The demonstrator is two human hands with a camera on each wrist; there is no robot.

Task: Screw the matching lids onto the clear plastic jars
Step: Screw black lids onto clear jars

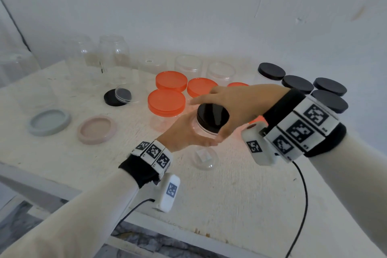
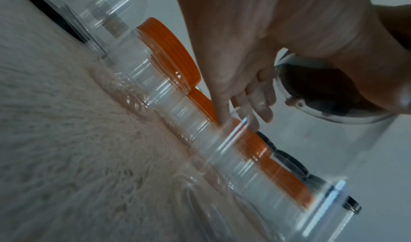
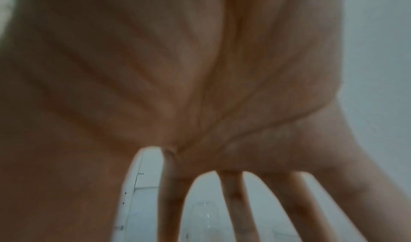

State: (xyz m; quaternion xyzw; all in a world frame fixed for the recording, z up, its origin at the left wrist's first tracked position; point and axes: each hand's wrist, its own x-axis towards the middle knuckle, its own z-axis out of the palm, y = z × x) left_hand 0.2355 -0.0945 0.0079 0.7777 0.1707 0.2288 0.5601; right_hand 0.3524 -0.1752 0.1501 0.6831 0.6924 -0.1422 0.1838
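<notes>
In the head view a clear plastic jar (image 1: pixel 204 158) is tilted over the middle of the white table (image 1: pixel 240 184). My left hand (image 1: pixel 184 134) grips its body from the left. A black lid (image 1: pixel 212 117) sits on its mouth. My right hand (image 1: pixel 240 102) hovers over the lid, its thumb lying against the lid's near right edge. In the right wrist view its fingers (image 3: pixel 233 201) are straight and spread. The left wrist view shows my left fingers (image 2: pixel 251 103) curled on the jar, and the right hand (image 2: pixel 367 66) lying across the dark lid (image 2: pixel 311 87).
Jars with orange lids (image 1: pixel 166 102) stand just behind the hands. Black-lidded jars (image 1: pixel 329 101) are grouped at the right. Open clear jars (image 1: pixel 188 65) and taller ones (image 1: pixel 114 58) line the wall. A loose black lid (image 1: pixel 113 100), a grey-blue lid (image 1: pixel 49 121) and a pink lid (image 1: pixel 96 129) lie at the left.
</notes>
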